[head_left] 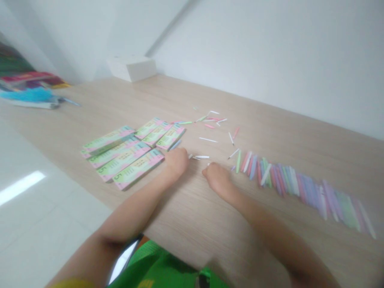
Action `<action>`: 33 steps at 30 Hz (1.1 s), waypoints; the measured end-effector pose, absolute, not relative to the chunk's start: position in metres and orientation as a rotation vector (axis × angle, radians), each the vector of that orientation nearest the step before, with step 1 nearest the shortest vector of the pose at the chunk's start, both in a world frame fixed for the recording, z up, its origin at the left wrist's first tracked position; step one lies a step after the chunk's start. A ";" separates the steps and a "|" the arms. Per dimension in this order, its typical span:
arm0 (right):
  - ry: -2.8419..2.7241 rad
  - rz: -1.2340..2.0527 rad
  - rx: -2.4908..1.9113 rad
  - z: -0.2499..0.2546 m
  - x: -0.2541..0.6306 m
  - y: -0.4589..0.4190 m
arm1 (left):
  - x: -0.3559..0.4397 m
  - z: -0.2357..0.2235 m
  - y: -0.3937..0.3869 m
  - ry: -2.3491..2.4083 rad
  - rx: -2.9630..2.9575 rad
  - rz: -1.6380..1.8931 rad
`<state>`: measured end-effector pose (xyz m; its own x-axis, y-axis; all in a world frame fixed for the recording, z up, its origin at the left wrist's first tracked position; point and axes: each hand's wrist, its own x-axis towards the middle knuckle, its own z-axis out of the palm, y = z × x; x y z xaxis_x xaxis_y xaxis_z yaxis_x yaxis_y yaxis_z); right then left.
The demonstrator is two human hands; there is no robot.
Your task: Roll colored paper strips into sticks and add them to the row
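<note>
My left hand (177,163) is closed, its fingers curled down by the table beside the nearest flat printed box. A pale stick end shows at its fingertips, but I cannot tell whether it is gripped. My right hand (220,178) is closed too, a short way to the right, with a tiny white bit at its fingertips; what it holds is hidden. Between and just beyond the hands lie white pen-like sticks (201,157). A bluish stick (175,145) rests behind my left hand. To the right runs a long row of pastel pen-like sticks (282,178), laid side by side.
Several green-and-pink printed boxes (132,168) lie at the left. Loose thin sticks (208,139) are scattered farther back. A white box (132,68) stands near the wall, and colourful packages (30,94) lie at the far left. The table's edge (90,196) drops to a tiled floor.
</note>
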<state>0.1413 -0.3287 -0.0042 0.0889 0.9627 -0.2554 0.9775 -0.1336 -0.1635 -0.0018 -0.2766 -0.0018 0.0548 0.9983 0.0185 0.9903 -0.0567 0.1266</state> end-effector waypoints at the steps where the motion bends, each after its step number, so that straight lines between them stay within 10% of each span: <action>1: 2.050 -0.512 2.336 -0.005 0.142 -0.333 | 0.000 -0.002 -0.279 2.095 2.237 0.158; 12: 1.925 -1.701 3.038 -0.045 0.195 -0.367 | 0.002 0.001 -0.280 2.007 2.351 0.412; 23: 1.536 -3.354 2.629 -0.037 0.226 -0.378 | -0.012 -0.004 -0.254 2.009 2.298 0.443; 33: 1.462 -3.558 2.146 -0.040 0.237 -0.370 | 0.005 -0.007 -0.268 1.614 2.695 0.205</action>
<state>0.2371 -0.3697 -0.0400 0.0066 0.9806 -0.1961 -0.5594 -0.1590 -0.8135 0.0054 -0.2679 -0.0073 0.4659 0.8774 0.1147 0.8782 -0.4743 0.0612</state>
